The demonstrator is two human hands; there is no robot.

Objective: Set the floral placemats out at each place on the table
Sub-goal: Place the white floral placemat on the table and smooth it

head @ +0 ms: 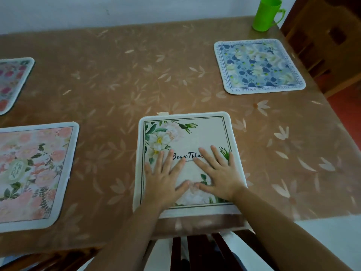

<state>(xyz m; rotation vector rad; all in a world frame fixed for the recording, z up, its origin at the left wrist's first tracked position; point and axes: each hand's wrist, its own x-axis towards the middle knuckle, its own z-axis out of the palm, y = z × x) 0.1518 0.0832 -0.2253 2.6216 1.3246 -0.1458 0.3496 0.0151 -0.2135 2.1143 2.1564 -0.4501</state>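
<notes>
A cream placemat [203,133] with white flowers and dark lettering lies at the near edge of the table [125,79]. My left hand [166,180] and my right hand [218,173] both press flat on its near half, fingers spread, thumbs almost touching. A pink floral placemat [33,171] lies at the near left. A red-and-pink one [11,81] is cut off at the far left edge. A blue floral placemat [257,65] sits at the far right.
The table wears a brown cloth with pale petal print. A green plastic mug [267,14] stands at the far right corner. A dark wooden chair [205,249] is tucked under the near edge; another wooden chair [324,42] stands on the right.
</notes>
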